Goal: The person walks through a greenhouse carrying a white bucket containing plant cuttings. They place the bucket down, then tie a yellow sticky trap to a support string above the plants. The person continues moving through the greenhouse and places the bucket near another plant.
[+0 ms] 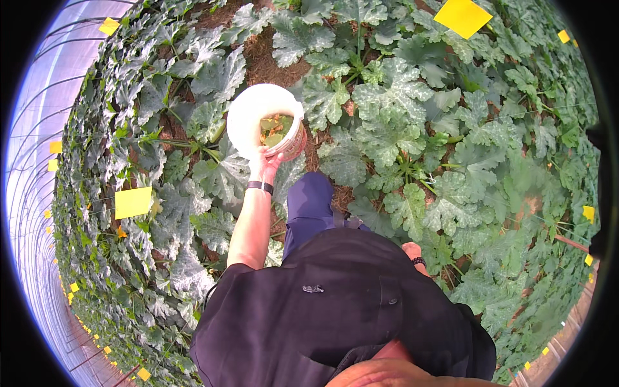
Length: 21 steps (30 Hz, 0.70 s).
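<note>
My left hand point(265, 167) grips the near rim of a white plastic bucket point(242, 118), its arm stretched forward and a dark band around the wrist. Inside the bucket lie yellow-green and orange plant scraps point(275, 129), which look like leaves and withered blossoms. Red printing shows on the bucket's outer wall. Low at my right side hangs my right hand point(411, 249), a dark beaded bracelet at its wrist. My body hides part of that hand, so its fingers cannot be made out. Beside it spread the mottled leaves of a squash plant point(406, 205).
Squash plants point(391, 96) crowd both sides of a narrow strip of brown, straw-strewn soil point(271, 58). Yellow sticky traps point(133, 203) hang among them, one large trap point(463, 18) ahead. Thin strings cross the foliage. A hooped plastic greenhouse wall point(36, 106) curves along the left.
</note>
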### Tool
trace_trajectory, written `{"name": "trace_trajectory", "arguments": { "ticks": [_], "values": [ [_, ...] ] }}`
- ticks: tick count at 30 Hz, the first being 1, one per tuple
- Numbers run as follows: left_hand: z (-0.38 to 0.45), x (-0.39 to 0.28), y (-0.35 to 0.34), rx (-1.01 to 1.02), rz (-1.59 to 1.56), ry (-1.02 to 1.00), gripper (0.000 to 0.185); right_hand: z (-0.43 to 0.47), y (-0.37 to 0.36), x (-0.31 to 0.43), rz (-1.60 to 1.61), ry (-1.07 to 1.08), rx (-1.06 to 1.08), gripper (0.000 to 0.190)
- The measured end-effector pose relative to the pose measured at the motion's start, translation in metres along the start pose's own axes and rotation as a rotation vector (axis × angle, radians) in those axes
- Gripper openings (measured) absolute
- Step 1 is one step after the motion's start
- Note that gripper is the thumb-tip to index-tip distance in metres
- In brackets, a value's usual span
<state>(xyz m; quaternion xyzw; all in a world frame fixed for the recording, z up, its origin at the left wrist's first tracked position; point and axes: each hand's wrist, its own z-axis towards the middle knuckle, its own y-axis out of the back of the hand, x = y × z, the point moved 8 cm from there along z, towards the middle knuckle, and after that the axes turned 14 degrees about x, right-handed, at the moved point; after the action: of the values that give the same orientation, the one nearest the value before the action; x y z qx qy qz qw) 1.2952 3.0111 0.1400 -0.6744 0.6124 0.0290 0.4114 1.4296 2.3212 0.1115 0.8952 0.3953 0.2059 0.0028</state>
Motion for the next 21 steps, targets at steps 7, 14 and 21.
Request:
{"name": "trace_trajectory", "arguments": {
  "ticks": [7, 14, 21],
  "values": [
    [0.187, -0.041, -0.028, -0.068, 0.014, 0.003, 0.034, 0.03, -0.004, 0.012, -0.42, 0.0, -0.048, 0.016],
    [0.392, -0.072, -0.034, -0.226, -0.006, 0.008, 0.024, 0.044, -0.075, 0.115, -0.185, -0.097, 0.214, 0.016],
    [0.527, -0.061, 0.021, -0.194, 0.063, 0.073, 0.024, 0.082, -0.152, 0.273, 0.063, -0.245, 0.19, 0.018]
  ]
}}
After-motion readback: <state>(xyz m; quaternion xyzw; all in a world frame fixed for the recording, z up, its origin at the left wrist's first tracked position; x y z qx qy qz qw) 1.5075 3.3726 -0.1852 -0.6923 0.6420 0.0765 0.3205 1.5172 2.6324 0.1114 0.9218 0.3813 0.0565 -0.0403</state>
